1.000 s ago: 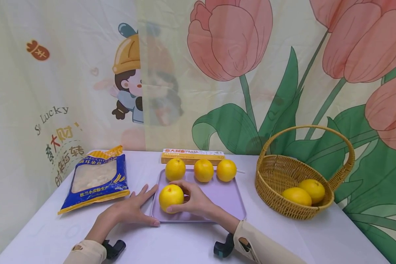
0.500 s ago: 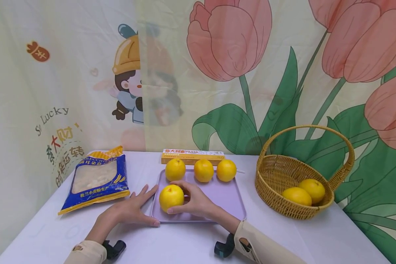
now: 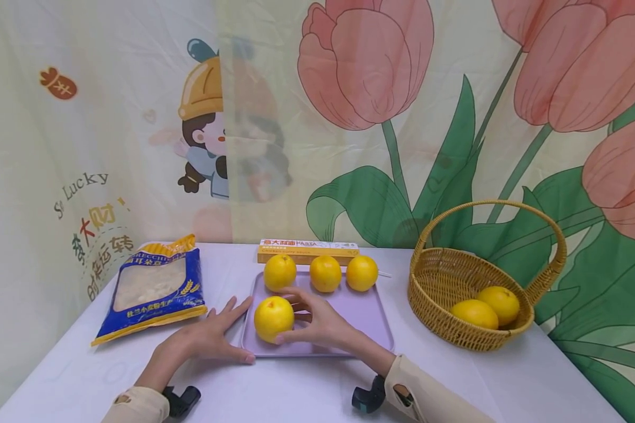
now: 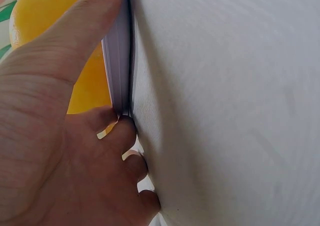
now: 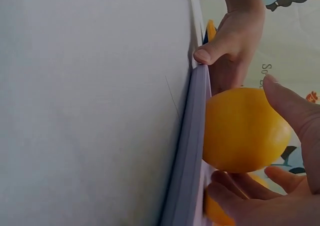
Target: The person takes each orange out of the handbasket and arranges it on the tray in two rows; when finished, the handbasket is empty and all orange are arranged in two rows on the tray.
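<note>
A yellow-orange fruit like an orange point(image 3: 273, 319) sits at the front left of a lilac tray point(image 3: 362, 326). My right hand point(image 3: 323, 322) is around its right side, fingers loosely parted. In the right wrist view the thumb point(image 5: 287, 101) and fingers lie on opposite sides of this orange, right at its skin. My left hand point(image 3: 209, 341) rests flat with spread fingers at the tray's left edge, thumb at the front corner. Three more oranges stand in a row along the tray's back: left point(image 3: 280, 272), middle point(image 3: 325, 274) and right point(image 3: 362, 273).
A wicker basket point(image 3: 436, 305) with a tall handle stands at the right, two yellow fruits point(image 3: 473, 314) inside. On the left lies a blue and yellow pasta bag point(image 3: 153, 288). A pasta box point(image 3: 307, 251) is behind the tray, before a printed curtain point(image 3: 264, 217).
My right hand's fingers have loosened and the hand has shifted slightly right, away from the front orange, which stays on the tray. The left hand has kept its place.
</note>
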Tool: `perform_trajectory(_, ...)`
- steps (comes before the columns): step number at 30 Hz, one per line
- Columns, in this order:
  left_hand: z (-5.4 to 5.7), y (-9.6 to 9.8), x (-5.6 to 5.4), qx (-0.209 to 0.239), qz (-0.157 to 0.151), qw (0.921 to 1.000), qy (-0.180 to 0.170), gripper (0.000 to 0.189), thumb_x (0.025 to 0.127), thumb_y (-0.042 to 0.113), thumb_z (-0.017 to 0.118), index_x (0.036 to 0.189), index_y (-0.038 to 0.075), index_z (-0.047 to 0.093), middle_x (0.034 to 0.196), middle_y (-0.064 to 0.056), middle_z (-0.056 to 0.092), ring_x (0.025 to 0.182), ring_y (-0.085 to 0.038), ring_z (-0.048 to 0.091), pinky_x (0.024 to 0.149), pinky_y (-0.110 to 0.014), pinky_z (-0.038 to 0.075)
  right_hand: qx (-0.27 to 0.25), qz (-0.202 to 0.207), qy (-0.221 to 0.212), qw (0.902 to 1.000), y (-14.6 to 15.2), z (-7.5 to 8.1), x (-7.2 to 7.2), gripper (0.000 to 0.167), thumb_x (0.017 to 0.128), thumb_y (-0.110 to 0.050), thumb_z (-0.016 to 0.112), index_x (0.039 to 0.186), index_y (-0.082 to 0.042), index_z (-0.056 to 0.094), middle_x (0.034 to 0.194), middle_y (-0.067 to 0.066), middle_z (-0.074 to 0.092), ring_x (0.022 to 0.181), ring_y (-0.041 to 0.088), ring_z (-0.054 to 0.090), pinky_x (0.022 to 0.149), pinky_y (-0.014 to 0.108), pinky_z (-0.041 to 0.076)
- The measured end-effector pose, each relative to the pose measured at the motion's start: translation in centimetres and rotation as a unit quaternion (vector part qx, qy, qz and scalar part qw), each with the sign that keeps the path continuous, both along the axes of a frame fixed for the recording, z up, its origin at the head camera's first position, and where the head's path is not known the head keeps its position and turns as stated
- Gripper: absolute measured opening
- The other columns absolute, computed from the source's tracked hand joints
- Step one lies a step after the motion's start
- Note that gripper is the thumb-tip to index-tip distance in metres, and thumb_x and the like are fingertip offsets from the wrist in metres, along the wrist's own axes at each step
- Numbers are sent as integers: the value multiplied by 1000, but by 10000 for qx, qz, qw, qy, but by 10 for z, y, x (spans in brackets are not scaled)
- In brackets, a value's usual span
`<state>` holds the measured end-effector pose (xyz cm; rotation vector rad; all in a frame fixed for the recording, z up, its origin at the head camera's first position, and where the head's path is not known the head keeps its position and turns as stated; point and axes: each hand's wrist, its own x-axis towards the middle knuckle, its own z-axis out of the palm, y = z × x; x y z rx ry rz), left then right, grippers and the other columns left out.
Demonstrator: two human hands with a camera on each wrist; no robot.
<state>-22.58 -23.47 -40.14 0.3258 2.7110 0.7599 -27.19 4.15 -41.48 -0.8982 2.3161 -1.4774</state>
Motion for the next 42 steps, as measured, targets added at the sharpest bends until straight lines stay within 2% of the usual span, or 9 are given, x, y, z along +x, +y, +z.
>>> perform_trajectory(8, -2, -1, 0, -11, 63, 10000, -50, 121, 81, 60, 90, 173, 15, 25, 175, -35, 10, 150, -75, 8, 115, -89, 16, 155, 52, 758, 9970, 41, 28, 8, 86, 87, -20, 93, 158, -6, 48, 143, 21, 66, 134, 35, 64, 117, 52, 50)
perform_trajectory(14, -1, -1, 0, -15, 55, 10000, -11, 120, 81, 57, 91, 173, 14, 26, 174, -36, 10, 149, -76, 9, 114, -89, 16, 259, 394, 1255, 9910, 85, 65, 14, 60, 91, -18, 90, 143, -2, 64, 129, 12, 75, 120, 28, 73, 105, 38, 60)
perform_trajectory(17, 0, -1, -1, -58, 76, 9999, -36, 120, 81, 58, 91, 173, 15, 26, 174, -36, 11, 150, -75, 9, 114, -89, 16, 470, 696, 1261, 9885, 112, 83, 17, 52, 93, -17, 88, 139, -5, 67, 126, 7, 76, 116, 19, 74, 102, 31, 61)
perform_trajectory(20, 0, 0, -1, -46, 64, 10000, -35, 120, 81, 58, 91, 173, 14, 25, 174, -36, 10, 149, -75, 9, 114, -89, 16, 575, 941, 1172, 9870, 142, 96, 15, 51, 94, -14, 86, 140, -6, 67, 129, 8, 76, 117, 20, 73, 102, 32, 60)
perform_trajectory(28, 0, 0, -2, -23, 12, 10000, -47, 121, 81, 58, 91, 173, 13, 25, 174, -37, 10, 149, -76, 9, 114, -89, 16, 487, 859, 1141, 9885, 223, 102, 3, 55, 93, -2, 82, 143, 4, 61, 131, 25, 72, 119, 24, 74, 101, 32, 61)
perform_trajectory(34, 0, 0, -2, -20, 12, 10000, -35, 120, 81, 58, 91, 172, 13, 26, 174, -37, 10, 149, -76, 9, 114, -89, 16, 779, 583, 791, 9921, 272, 100, -7, 43, 98, 0, 75, 138, 9, 61, 121, 21, 75, 108, 21, 75, 90, 32, 65)
perform_trajectory(38, 0, -1, -2, -22, -5, 10000, -11, 120, 82, 58, 90, 173, 13, 25, 173, -37, 10, 148, -77, 9, 114, -90, 16, 1245, 481, -61, 9910, 301, 100, -13, 34, 106, -5, 65, 133, 15, 60, 105, 17, 77, 89, 23, 74, 74, 30, 65)
perform_trajectory(40, 0, -1, -2, -26, -22, 10000, 13, 121, 82, 58, 90, 173, 13, 25, 173, -37, 10, 148, -77, 10, 113, -90, 17, 1420, 325, -418, 9885, 309, 100, -15, 35, 108, -8, 63, 132, 17, 60, 103, 16, 76, 84, 24, 73, 72, 30, 65)
perform_trajectory(42, 0, -2, -2, -34, -31, 10000, 26, 121, 82, 58, 90, 173, 13, 25, 173, -37, 10, 148, -77, 10, 113, -90, 16, 1485, 34, -467, 9878, 313, 98, -17, 36, 109, -11, 63, 132, 16, 61, 108, 16, 77, 89, 21, 74, 79, 29, 65)
